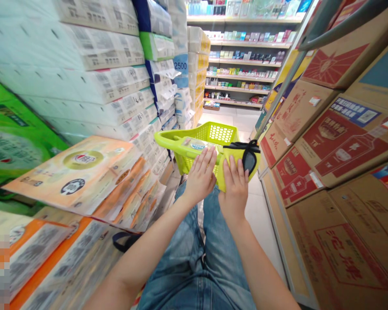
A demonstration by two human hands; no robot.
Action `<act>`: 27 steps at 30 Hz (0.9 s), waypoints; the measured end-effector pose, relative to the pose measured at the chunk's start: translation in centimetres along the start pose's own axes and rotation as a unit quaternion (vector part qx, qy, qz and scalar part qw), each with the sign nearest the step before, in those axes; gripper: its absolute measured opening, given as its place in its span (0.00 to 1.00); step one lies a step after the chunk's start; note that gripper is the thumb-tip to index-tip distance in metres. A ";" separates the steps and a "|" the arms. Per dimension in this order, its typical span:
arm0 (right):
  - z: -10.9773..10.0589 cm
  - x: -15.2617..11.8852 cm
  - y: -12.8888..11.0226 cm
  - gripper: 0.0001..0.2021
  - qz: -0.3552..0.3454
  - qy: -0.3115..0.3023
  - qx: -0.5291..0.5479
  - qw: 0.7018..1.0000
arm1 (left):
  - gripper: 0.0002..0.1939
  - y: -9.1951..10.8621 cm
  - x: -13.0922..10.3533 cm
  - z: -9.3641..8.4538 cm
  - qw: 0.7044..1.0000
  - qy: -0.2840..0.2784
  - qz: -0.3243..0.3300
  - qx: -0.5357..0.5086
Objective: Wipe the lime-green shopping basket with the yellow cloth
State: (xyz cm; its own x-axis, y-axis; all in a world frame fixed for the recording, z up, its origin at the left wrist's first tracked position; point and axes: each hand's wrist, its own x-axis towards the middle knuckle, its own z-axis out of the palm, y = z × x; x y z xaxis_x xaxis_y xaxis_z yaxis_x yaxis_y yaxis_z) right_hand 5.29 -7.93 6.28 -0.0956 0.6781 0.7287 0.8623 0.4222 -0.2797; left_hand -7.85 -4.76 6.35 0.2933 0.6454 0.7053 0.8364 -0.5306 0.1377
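A lime-green plastic shopping basket point(181, 150) with lattice sides stands before my legs, its long handle loop reaching left. Across its near edge lies my left hand point(200, 172), fingers stretched out and close together, nothing seen in its grasp. A label point(197, 144) shows on the basket just beyond those fingertips. My right hand point(234, 185) rests with extended, slightly parted fingers on a yellow-green pouch point(252, 165) with a black top edge and black cord, at the basket's right side. The right thumb is hidden, as is the pouch's underside.
Stacked tissue packs point(116, 82) line the left, with an orange-topped pack point(80, 172) jutting out low. Cardboard cartons point(339, 137) on a metal rack fill the right. Tiled floor point(255, 211) runs between them toward stocked shelves point(245, 62). A dark strap point(124, 241) lies near my left forearm.
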 end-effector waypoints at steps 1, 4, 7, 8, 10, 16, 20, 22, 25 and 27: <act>0.3 0.4 -0.5 0.36 -0.001 -0.006 -0.009 1.000 | 0.39 -0.1 0.0 -0.1 1.000 -0.003 0.000 -0.001; 0.6 1.0 -1.2 0.36 -0.008 -0.010 -0.021 1.000 | 0.39 -0.3 0.0 -0.2 1.000 -0.009 0.005 -0.002; -0.1 0.1 -0.4 0.39 -0.023 -0.022 -0.010 0.999 | 0.39 -0.5 0.0 -0.2 1.000 -0.009 0.015 0.003; -0.5 -0.4 0.1 0.40 -0.022 -0.027 -0.001 0.999 | 0.39 -0.6 0.0 -0.2 1.000 -0.006 0.016 0.005; -1.4 -1.5 1.3 0.42 -0.008 -0.024 0.027 0.999 | 0.39 -0.6 0.0 -0.1 1.000 0.000 0.016 0.010; -2.8 -0.9 5.7 0.36 0.122 0.060 0.206 0.969 | 0.39 -0.2 0.1 -0.1 1.000 0.005 0.016 0.013; -2.0 1.4 8.7 0.32 0.263 0.091 0.379 0.883 | 0.39 -0.2 0.0 -0.1 1.000 0.006 0.013 0.011; -1.6 1.7 9.2 0.32 0.292 0.096 0.423 0.853 | 0.39 -0.2 0.0 0.0 1.000 0.008 0.014 0.010; -1.4 0.9 7.9 0.32 0.268 0.117 0.393 0.872 | 0.39 -0.2 0.0 0.1 1.000 0.008 0.014 0.010; -1.5 -0.2 6.2 0.33 0.220 0.129 0.326 0.910 | 0.39 -0.2 -0.1 0.1 1.000 0.008 0.012 0.013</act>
State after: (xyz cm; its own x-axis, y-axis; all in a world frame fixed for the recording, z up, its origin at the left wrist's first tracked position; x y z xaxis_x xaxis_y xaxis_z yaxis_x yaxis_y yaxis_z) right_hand 11.42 -6.38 5.35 0.3794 0.7396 0.5559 0.3027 0.4685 -0.8300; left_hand -8.03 -4.66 6.24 0.3064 0.6229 0.7198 0.8408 -0.5316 0.1021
